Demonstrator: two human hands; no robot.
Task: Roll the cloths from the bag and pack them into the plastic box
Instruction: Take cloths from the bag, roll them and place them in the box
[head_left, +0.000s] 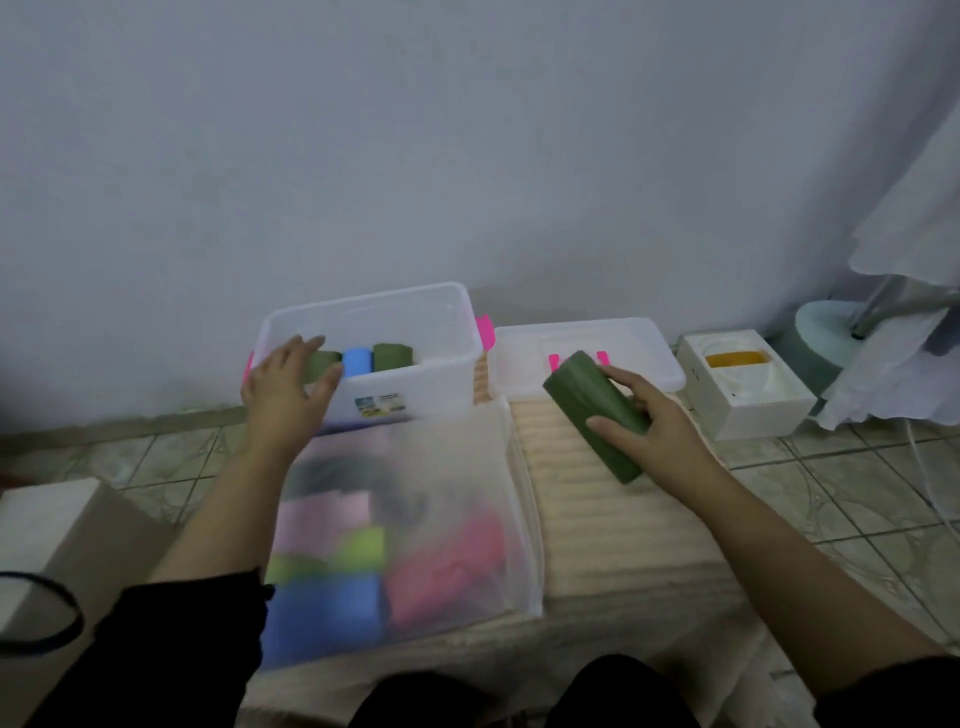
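Dark green rolled cloth, a tight cylinder, long axis running from 11 to 5 o'clock, gripped by the closed right hand above the cream ribbed mat. At 10 o'clock, the clear plastic box holds three rolls; the left hand, fingers spread, rests on one. The translucent bag at 7 o'clock looks well stocked: early stage.

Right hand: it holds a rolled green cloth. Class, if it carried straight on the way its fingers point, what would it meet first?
The right hand points up-left, holding the green roll. The box lid probably comes first, then the plastic box; depth is unclear.
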